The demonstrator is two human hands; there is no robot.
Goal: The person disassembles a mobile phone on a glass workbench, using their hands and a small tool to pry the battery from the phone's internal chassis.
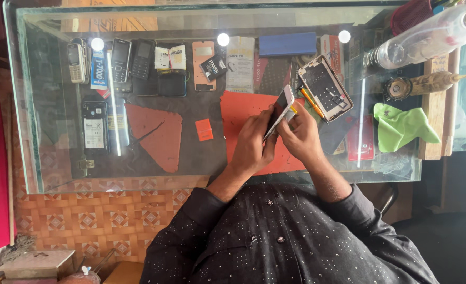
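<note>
Two bare hands are seen meeting over a glass counter [33,105], above an orange mat [243,108]. At the far left, a silver keypad phone [76,62] is laid under the glass, with two black keypad phones [121,60] beside it, and below them a phone with its back removed [94,126] is placed. Further in, a red triangular piece [159,134] and a small orange square [204,130] are set apart from each other. An orange phone back cover [204,66] and a white packet [241,63] are lined along the far edge.

Near the middle, the left hand [251,144] is closed around a slim white phone [280,110], which is held tilted on edge just above the mat. The right hand [301,134] is pressed against the same phone from the other side, its fingers curled on it; a yellow tool seems tucked there, though that cannot be told for sure.

Just right of the hands, an opened phone body [325,87] is laid tilted, with an orange-handled tool [312,102] beside it. A blue box [287,44] is placed behind. Further right, a green cloth [401,126] and a clear plastic bottle [422,39] are found.
</note>
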